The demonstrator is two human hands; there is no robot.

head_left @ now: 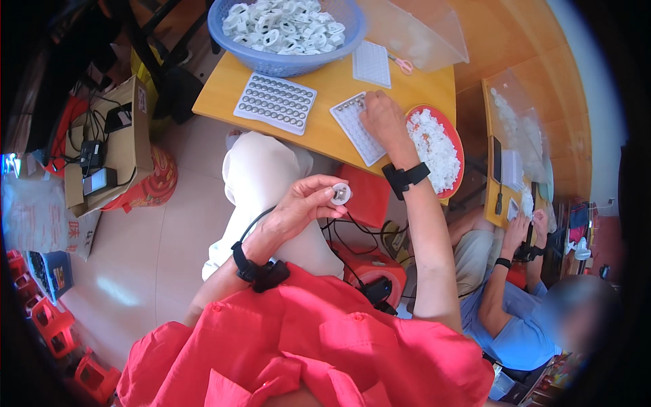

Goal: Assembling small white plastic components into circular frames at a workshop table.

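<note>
My left hand (pixel 308 202) is closed on a small round white plastic piece (pixel 341 194) with a metal-looking part in its middle, held above my lap. Over the table, my right hand (pixel 386 121) reaches down to a white compartment tray (pixel 359 139). Its fingers are bent together at the tray's far end, beside a few silver button cells (pixel 351 106); whatever they pinch is hidden. Most of that tray's pockets look bare. To the left lies a second white tray (pixel 276 103) filled with rows of silver button cells.
A blue basket (pixel 224 42) heaped with white plastic parts stands at the back. Right of my hand is a red tray (pixel 456 129) of small white pieces. Pink scissors (pixel 401 64) lie behind. Black cables (pixel 366 230) hang near my lap. A co-worker (pixel 519 325) sits at right.
</note>
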